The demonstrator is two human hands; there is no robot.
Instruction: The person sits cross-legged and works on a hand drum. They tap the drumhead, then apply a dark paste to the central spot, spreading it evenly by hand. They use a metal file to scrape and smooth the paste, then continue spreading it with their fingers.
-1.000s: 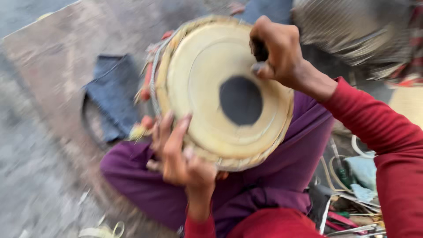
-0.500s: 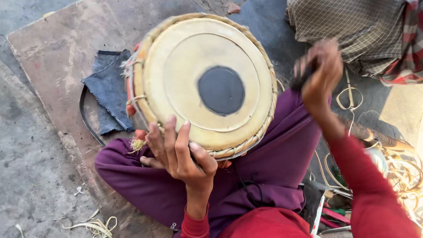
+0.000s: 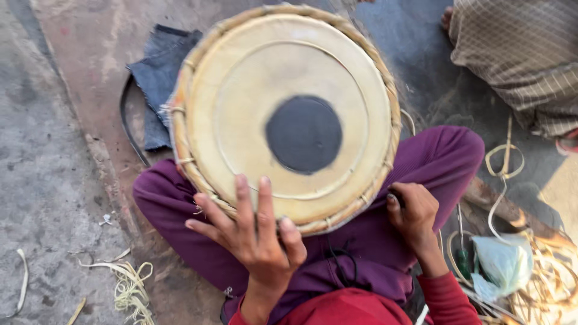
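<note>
Left hand [image 3: 256, 232], fingers spread, lies flat on the near rim of the drum [image 3: 283, 114], which rests face-up on the lap just ahead of both hands; right hand [image 3: 412, 210], closed around a small dark tool, sits beside its right rim.

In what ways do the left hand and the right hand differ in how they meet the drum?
The left hand lies flat with fingers spread on the pale skin of the drum, at its near edge; the right hand is curled into a fist beside the braided rim, lower right. The left hand holds nothing; the right hand seems to grip something small and dark. Both come from red sleeves.
</note>
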